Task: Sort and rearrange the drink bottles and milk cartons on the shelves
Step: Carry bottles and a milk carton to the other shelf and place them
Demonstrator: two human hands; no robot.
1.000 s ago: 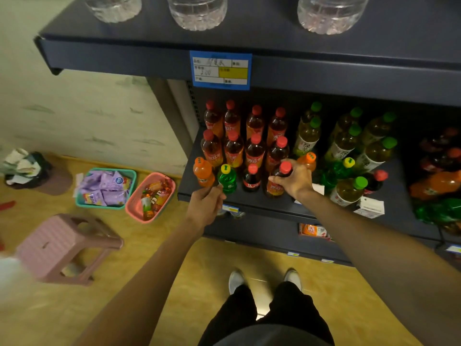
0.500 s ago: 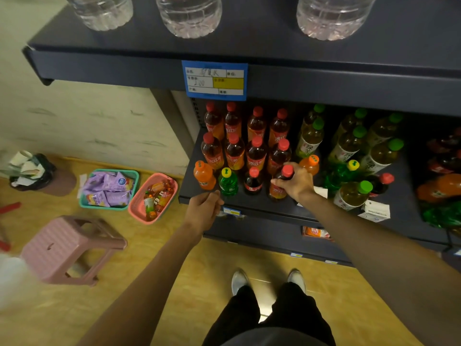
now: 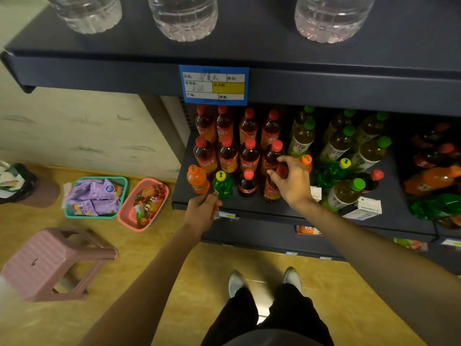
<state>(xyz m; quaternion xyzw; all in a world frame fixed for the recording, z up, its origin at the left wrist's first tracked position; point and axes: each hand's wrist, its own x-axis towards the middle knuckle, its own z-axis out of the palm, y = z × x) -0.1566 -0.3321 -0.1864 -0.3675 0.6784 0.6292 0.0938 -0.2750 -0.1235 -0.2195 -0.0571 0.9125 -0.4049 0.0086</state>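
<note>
Stool (image 3: 47, 260) in pink plastic sits on the floor at far left, then a teal basket (image 3: 72, 213) of purple snack packs and a pink basket (image 3: 127, 216) with a few small bottles right beside it. Moving on to the shelf (image 3: 249, 208): front row starts with an orange soda bottle (image 3: 198, 179), then a green bottle with a yellow cap (image 3: 222, 186), then a small dark cola bottle (image 3: 247, 184). Left hand (image 3: 202, 213) hangs at the shelf's front lip just below the green bottle, fingers curled in loosely; can't tell if it's actually touching the bottle or holding anything. Behind that front row are two rows of red-capped iced tea bottles (image 3: 249, 156), standing upright. Right hand (image 3: 290, 182) is wrapped around the neck of another red-capped tea bottle (image 3: 272, 189) at the front, fingers gripping just under the cap, bottle leaning a bit. Next come the green-capped tea bottles (image 3: 336, 146), some upright, one near the front tilted. A white milk carton (image 3: 366, 208) lies flat by the shelf edge. Far right it's a dim jumble of orange, red and green bottles on their sides. Up top, three clear water jugs (image 3: 184, 16) and a blue price tag (image 3: 214, 84) on the upper shelf edge.
</note>
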